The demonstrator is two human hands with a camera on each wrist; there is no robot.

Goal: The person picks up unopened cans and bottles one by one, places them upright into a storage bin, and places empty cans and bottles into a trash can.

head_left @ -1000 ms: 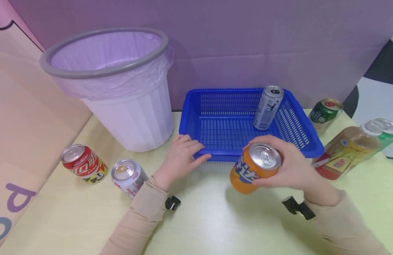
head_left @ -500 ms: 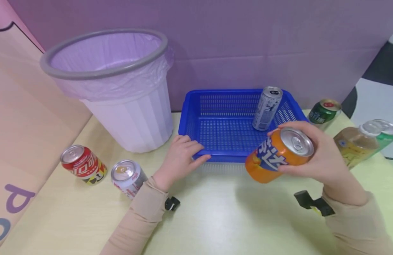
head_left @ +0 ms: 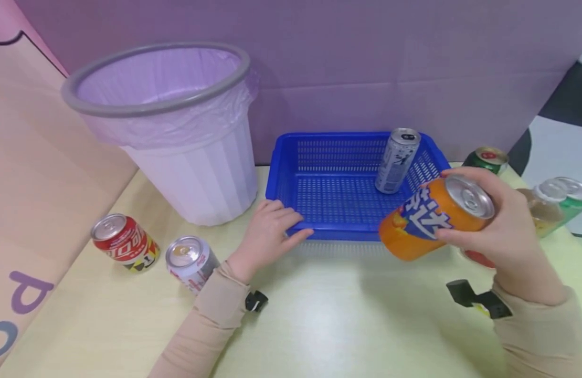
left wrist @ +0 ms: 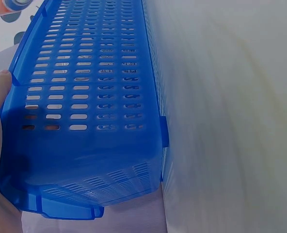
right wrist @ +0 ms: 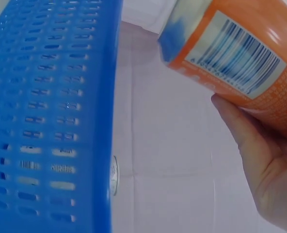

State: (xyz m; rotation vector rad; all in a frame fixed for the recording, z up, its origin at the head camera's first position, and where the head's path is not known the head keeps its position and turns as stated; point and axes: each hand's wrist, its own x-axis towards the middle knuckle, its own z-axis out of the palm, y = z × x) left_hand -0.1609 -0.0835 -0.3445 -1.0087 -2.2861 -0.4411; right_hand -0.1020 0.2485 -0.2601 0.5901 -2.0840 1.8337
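My right hand (head_left: 508, 226) grips an orange soda can (head_left: 425, 220) with blue and white lettering, held tilted in the air over the front right of the blue basket (head_left: 328, 231). Its barcode side shows in the right wrist view, above the thumb (right wrist: 250, 141). At the basket's front left corner my left hand (head_left: 269, 233) grips the rim, fingers over the edge and thumb along the front. Inside the basket (left wrist: 85, 155), a slim silver can (head_left: 397, 160) stands upright at the right. The fingers behind the orange can are partly hidden.
A white bin (head_left: 196, 173) with a purple liner stands at back left. Before it are a red can (head_left: 125, 242) and a white-silver can (head_left: 191, 262). Partly hidden at right stand a dark green can (head_left: 486, 159), a brownish drink bottle (head_left: 543, 207) and a green can (head_left: 574, 199).
The right hand has carried the orange can rightward and slightly up, tilting it more. It now covers more of the bottle and dark green can. The left hand has stayed on the rim.
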